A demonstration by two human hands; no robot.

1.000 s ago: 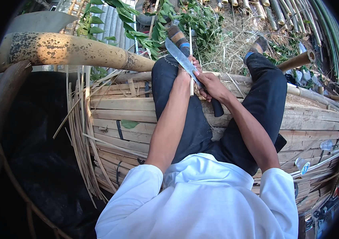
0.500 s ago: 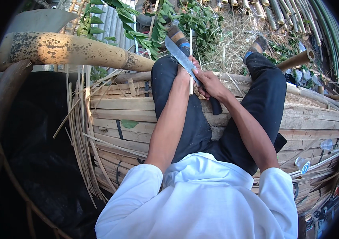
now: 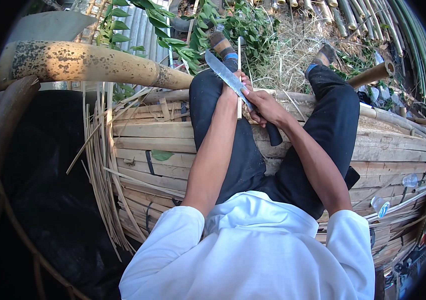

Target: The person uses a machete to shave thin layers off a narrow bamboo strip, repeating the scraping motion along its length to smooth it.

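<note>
My right hand [image 3: 264, 106] grips the dark handle of a big knife [image 3: 226, 75], whose grey blade points up and to the left over my left knee. My left hand [image 3: 238, 86] holds a thin pale bamboo strip [image 3: 239, 55] upright against the blade. The strip runs from my lap up past the knee. Both hands touch each other above my dark trousers. I sit on a platform of split bamboo slats [image 3: 143, 145].
A thick spotted bamboo pole [image 3: 88, 62] lies at the left. Loose bamboo slivers [image 3: 100, 165] hang off the platform's left edge beside black sheeting [image 3: 48, 190]. Green leaves and dry grass lie past my feet. Plastic bottles [image 3: 380, 205] rest at the right.
The knife and my hands have barely shifted; the blade sits slightly further along the strip. Nothing else has moved.
</note>
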